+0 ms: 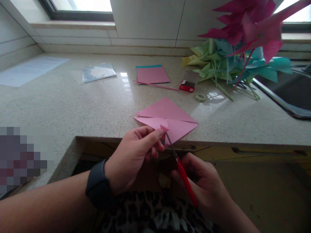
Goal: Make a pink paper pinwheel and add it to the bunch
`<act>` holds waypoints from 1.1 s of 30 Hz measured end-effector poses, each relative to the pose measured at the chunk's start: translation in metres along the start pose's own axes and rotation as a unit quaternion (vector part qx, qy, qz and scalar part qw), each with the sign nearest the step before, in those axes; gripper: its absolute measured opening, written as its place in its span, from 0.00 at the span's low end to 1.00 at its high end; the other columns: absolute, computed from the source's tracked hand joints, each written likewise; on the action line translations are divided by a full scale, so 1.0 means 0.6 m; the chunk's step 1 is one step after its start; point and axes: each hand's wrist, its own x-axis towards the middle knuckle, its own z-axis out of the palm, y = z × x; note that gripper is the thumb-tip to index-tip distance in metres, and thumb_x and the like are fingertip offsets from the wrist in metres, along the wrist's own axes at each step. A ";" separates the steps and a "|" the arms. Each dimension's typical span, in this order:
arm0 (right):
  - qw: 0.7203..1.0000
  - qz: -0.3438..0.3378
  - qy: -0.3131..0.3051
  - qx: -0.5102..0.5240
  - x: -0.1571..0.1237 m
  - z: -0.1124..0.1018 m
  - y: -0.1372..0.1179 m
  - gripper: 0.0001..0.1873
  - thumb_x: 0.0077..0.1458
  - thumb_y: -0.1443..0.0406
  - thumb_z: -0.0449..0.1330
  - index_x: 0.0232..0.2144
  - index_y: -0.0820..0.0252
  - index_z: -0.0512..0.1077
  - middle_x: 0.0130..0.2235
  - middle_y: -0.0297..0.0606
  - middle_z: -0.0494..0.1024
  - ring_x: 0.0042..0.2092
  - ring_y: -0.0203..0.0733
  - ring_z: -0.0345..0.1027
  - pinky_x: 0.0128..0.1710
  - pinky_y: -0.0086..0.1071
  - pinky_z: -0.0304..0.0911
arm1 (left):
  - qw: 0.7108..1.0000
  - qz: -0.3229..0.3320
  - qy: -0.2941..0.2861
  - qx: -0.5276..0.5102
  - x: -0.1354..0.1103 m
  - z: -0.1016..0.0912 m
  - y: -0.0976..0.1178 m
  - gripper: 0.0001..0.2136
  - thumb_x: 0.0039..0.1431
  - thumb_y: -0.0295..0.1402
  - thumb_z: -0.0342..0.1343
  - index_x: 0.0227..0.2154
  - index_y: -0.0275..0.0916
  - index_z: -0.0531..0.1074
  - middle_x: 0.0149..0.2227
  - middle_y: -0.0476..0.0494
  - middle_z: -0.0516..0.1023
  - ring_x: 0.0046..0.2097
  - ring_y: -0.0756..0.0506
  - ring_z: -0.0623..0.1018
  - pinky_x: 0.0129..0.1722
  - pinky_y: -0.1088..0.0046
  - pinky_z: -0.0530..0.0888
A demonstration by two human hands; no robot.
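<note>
A pink paper square (167, 110), turned corner-on and cut inward from its left and right corners, lies over the counter's front edge. A small dark dot marks its middle. My left hand (136, 145), with a dark band at the wrist, pinches the paper near its front corner, where a small pink bit folds up over the thumb tip. In my right hand (204, 181) are red-handled scissors (182, 174), their blades pointing up and away to the paper beside my left fingertips. Whether the blades are apart is hard to see.
Behind lie a stack of pink and blue paper (153, 74), a pink stick (160, 86), a small red box (188, 84) and a tape roll (201, 97). Paper pinwheels (257, 32) lie by the sink (293, 97) at right. A plastic packet (98, 72) and printed sheet (29, 69) are left.
</note>
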 end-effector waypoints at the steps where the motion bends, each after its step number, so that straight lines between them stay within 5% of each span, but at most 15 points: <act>1: 1.000 -0.001 0.002 -0.004 0.000 0.000 0.001 0.14 0.60 0.57 0.61 0.28 0.57 0.64 0.24 0.30 0.67 0.25 0.33 0.55 0.23 0.29 0.52 | 1.000 0.000 0.000 0.000 0.000 0.000 0.000 0.13 0.58 0.41 0.65 0.29 0.36 0.72 0.25 0.52 0.74 0.23 0.57 0.66 0.21 0.85 0.61; 33: 0.998 -0.028 0.018 -0.055 0.003 -0.001 0.000 0.16 0.61 0.56 0.60 0.26 0.56 0.63 0.22 0.28 0.65 0.23 0.32 0.53 0.21 0.29 0.49 | 1.000 0.008 0.012 -0.001 0.002 0.000 0.005 0.14 0.58 0.40 0.64 0.27 0.35 0.71 0.25 0.52 0.74 0.23 0.58 0.67 0.20 0.85 0.61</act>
